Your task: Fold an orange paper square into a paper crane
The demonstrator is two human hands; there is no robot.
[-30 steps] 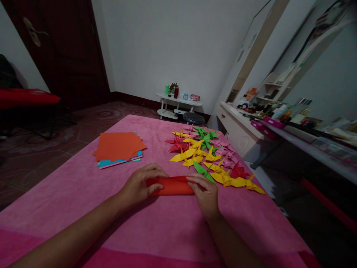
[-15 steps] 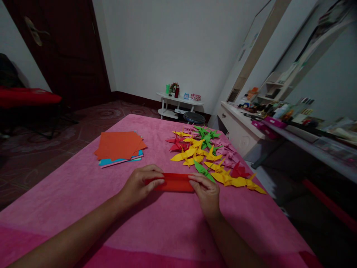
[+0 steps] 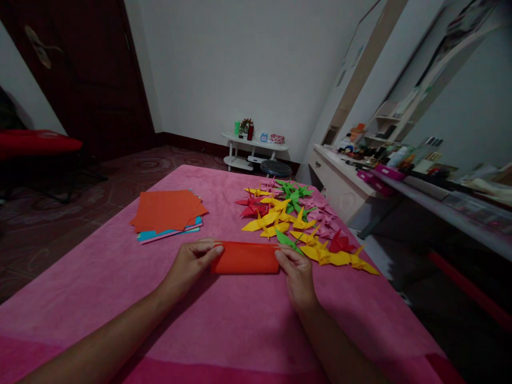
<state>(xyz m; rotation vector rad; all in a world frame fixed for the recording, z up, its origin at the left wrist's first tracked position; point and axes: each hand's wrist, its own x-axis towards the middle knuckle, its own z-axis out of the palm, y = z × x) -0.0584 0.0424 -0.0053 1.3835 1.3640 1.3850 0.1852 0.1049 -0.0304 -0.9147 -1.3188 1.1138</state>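
Observation:
A folded orange-red paper sheet (image 3: 245,257) lies flat on the pink cloth (image 3: 224,325) in front of me. My left hand (image 3: 188,264) pinches its left end with fingers pressed together. My right hand (image 3: 295,271) pinches its right end the same way. To the left, beyond my left hand, sits a stack of paper squares (image 3: 166,212) with orange on top and blue and pink edges showing below. To the right lies a spread of folded paper cranes (image 3: 298,223) in yellow, green, red and pink.
The pink table drops off on the right toward a white desk (image 3: 340,184) crowded with small items. A small white shelf (image 3: 254,149) and a dark round stool (image 3: 275,169) stand by the far wall. A dark door (image 3: 80,80) and a red seat (image 3: 36,144) are at left.
The paper, curled into a narrow roll a second ago, now lies folded flat and wider. Both hands stayed on its ends, and the view shifted slightly.

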